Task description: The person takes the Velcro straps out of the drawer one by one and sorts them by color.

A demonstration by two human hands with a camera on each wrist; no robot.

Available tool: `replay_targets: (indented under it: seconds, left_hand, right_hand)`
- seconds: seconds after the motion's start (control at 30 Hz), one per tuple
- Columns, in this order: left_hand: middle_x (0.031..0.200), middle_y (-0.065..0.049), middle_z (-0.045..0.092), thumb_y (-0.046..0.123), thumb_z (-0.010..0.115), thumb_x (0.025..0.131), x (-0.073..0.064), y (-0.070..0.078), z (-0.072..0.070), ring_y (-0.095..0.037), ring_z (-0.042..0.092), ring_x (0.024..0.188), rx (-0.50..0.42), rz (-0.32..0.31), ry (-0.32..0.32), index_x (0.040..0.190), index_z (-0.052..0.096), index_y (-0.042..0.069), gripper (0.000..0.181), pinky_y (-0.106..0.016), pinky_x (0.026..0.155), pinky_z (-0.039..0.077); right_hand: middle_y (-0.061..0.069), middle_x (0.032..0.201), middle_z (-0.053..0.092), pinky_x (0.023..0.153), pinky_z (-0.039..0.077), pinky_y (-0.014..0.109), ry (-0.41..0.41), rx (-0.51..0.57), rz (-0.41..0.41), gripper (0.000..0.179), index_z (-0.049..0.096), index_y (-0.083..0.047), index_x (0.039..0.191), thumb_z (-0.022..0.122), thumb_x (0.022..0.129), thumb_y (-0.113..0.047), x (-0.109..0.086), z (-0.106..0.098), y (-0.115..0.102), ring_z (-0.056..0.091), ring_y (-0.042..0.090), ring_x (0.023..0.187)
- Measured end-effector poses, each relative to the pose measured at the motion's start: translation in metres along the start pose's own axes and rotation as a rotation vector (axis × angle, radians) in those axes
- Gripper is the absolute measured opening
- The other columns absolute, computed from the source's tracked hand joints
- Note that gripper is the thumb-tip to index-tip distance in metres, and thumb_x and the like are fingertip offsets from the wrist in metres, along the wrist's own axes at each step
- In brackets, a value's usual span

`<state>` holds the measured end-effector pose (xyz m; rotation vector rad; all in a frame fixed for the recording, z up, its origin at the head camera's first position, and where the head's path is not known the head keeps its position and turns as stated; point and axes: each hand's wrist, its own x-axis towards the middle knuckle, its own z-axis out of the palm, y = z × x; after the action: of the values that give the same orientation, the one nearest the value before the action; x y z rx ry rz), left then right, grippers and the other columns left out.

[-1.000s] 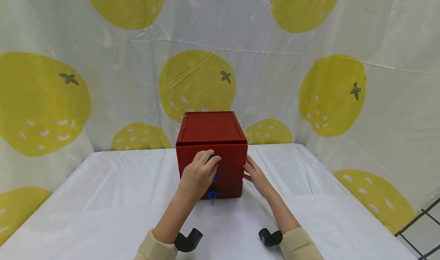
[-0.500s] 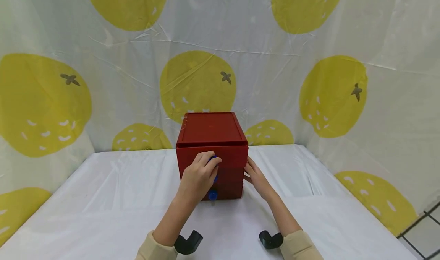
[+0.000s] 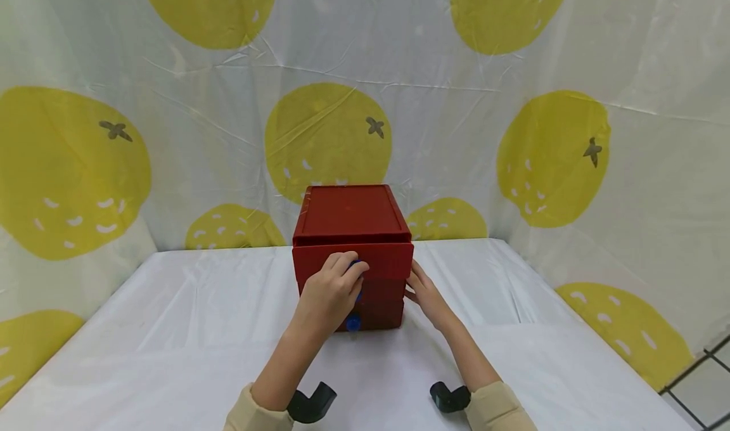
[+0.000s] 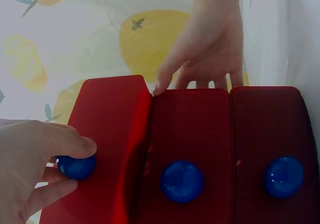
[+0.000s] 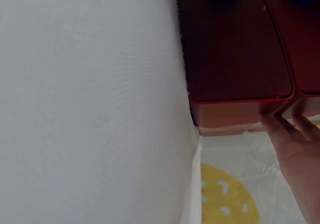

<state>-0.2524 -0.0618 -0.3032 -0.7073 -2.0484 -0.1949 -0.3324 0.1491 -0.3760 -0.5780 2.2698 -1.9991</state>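
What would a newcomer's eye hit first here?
The red drawer box, central on the white tabletop, its top drawer jutting slightly out. Then the left hand pinching the top blue knob, and the right hand at the box's right side. Behind, large yellow fruit prints on a pale backdrop.

The head view looks forward and down from above; both nearer wrist views share the lower drawers [image 4: 207, 129].
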Motion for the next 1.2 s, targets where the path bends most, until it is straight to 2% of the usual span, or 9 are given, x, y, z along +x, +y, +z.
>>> replay_targets:
  seconds: [0.4, 0.63, 0.93, 1.2]
  left_hand:
    - [0.096, -0.002, 0.063, 0.013, 0.074, 0.074, 0.003, 0.004, -0.009, -0.015, 0.057, 0.089, 0.034, 0.014, -0.046, 0.095, 0.068, 0.014, 0.022, -0.023, 0.066, 0.056]
    - [0.094, -0.001, 0.062, 0.015, 0.074, 0.074, 0.004, 0.008, -0.014, -0.014, 0.054, 0.082, 0.075, 0.016, -0.087, 0.096, 0.067, 0.015, 0.023, -0.023, 0.059, 0.055]
    - [0.091, -0.004, 0.059, 0.02, 0.079, 0.068, 0.004, 0.012, -0.023, -0.014, 0.054, 0.08, 0.122, 0.043, -0.156, 0.098, 0.067, 0.017, 0.033, -0.025, 0.057, 0.055]
    - [0.091, -0.004, 0.058, 0.021, 0.077, 0.071, 0.004, 0.014, -0.029, -0.015, 0.054, 0.082, 0.156, 0.084, -0.172, 0.095, 0.066, 0.017, 0.027, -0.026, 0.057, 0.056]
  right_hand:
    - [0.013, 0.148, 0.024, 0.106, 0.032, 0.05, 0.0, -0.03, -0.006, 0.055, 0.015, -0.017, 0.146, 0.032, 0.098, -0.038, 0.001, -0.002, 0.001, 0.03, 0.034, 0.134]
    - [0.013, 0.148, 0.024, 0.106, 0.031, 0.051, -0.004, -0.029, -0.004, 0.054, 0.016, -0.017, 0.145, 0.032, 0.098, -0.039, 0.001, -0.001, 0.0, 0.029, 0.035, 0.135]
    - [0.016, 0.142, 0.033, 0.104, 0.034, 0.049, 0.011, -0.032, 0.009, 0.053, 0.019, -0.017, 0.144, 0.032, 0.098, -0.038, 0.0, -0.001, 0.003, 0.036, 0.035, 0.13]
    - [0.016, 0.144, 0.031, 0.102, 0.037, 0.05, 0.007, -0.042, 0.005, 0.055, 0.015, -0.016, 0.145, 0.03, 0.098, -0.04, 0.001, -0.001, 0.002, 0.042, 0.036, 0.124]
